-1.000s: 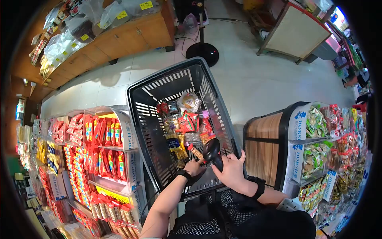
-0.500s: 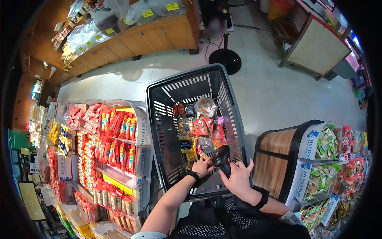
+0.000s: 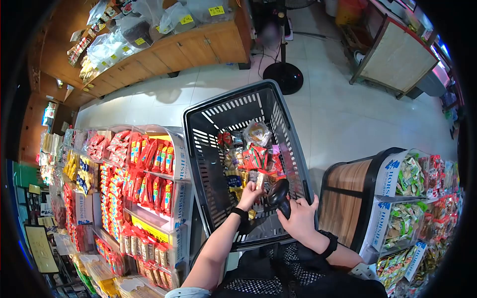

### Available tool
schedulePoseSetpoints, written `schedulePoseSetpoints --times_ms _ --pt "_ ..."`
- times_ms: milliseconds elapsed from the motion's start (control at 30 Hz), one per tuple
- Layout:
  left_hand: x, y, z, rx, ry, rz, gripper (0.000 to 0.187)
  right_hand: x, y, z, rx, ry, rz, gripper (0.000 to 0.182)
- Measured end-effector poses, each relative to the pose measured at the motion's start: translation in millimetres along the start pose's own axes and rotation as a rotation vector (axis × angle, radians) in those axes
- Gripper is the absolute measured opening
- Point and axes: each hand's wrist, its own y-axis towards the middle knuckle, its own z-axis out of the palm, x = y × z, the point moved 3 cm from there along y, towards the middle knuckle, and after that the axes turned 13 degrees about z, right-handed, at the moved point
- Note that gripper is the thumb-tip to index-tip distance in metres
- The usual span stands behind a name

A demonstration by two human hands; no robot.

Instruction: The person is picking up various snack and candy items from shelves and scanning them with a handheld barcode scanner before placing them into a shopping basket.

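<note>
A dark shopping basket (image 3: 294,136) stands in front of me with several packaged snacks inside. My left hand (image 3: 250,196) reaches into it, fingers closed on a small snack packet (image 3: 261,179) with a pale side facing up. In my right hand (image 3: 301,216) is a black handheld barcode scanner (image 3: 279,190), its head just right of that packet. Beyond them lie a red snack packet (image 3: 255,157) and a clear bag with a round item (image 3: 257,133). Yellow-and-blue packets (image 3: 233,180) rest left of my left hand.
Shelves of red snack packets (image 3: 154,151) flank the basket on the left. On the right stands a wood-panelled display rack (image 3: 345,203) with green packets (image 3: 410,174). Past the basket are a fan's round base (image 3: 282,78) and a wooden cabinet (image 3: 198,49).
My left hand has lifted a little away from me, and the packet in it now points upward with its pale side showing. The scanner has shifted slightly right.
</note>
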Motion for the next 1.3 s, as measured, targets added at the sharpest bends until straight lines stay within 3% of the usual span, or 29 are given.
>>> schedulePoseSetpoints --times_ms 300,467,567,733,800,900,967,1033,1167,1300 --pt "-36 2 5 0.109 -0.14 -0.027 0.031 5 0 -4 -0.031 0.045 -0.016 0.034" --pt "-43 -4 10 0.172 -0.344 0.075 0.025 8 -6 -7 -0.061 0.072 -0.054 0.032" --pt "-40 -11 10 0.29 -0.408 -0.02 0.023 10 -9 -10 -0.095 0.096 -0.091 0.03" --pt "-53 -21 14 0.244 -0.091 -0.044 0.022 12 -17 -13 -0.051 0.074 -0.064 0.028" --pt "-55 -28 1 0.207 0.06 -0.094 0.022 16 -24 -12 -0.078 0.066 -0.077 0.027" --pt "-64 -44 -24 0.028 -0.187 -0.137 0.021 20 -37 -7 -0.168 0.04 -0.073 0.028" --pt "-127 -86 -45 -0.132 -0.14 -0.151 0.021 18 -45 -2 -0.189 0.028 -0.039 0.027" --pt "-148 -109 -72 -0.107 -0.293 0.061 0.022 18 -47 2 -0.147 -0.004 -0.003 0.03" --pt "-205 -195 -135 -0.158 -0.417 0.25 0.018 2 -49 20 -0.257 -0.048 0.048 0.03" --pt "-221 -280 -203 -0.541 -0.191 0.428 0.026 7 -47 21 -0.216 -0.053 0.032 0.033"
